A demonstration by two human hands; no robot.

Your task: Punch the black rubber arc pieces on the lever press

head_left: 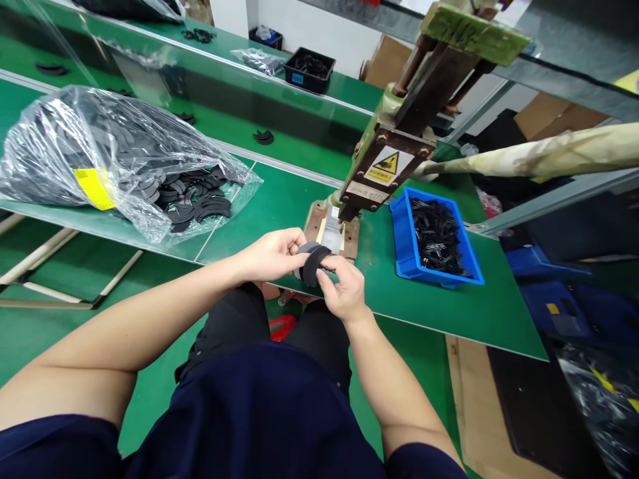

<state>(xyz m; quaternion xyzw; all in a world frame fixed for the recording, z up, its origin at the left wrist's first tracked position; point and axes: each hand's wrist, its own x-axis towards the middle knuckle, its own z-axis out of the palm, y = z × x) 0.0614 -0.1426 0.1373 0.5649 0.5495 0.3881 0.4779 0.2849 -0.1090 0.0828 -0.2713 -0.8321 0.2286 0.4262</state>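
Head view: both hands' grip pinches the curved black pieces (313, 264) between thumbs and fingers.

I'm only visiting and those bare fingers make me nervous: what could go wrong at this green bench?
The bare left hand and right hand hold dark curved pieces close to the green-and-brown metal press; fingers straying under it might get pinched, as its yellow warning triangle suggests. The clear plastic bag gapes, so its dark crescent pieces could slide out. The open blue plastic bin might spill if knocked.
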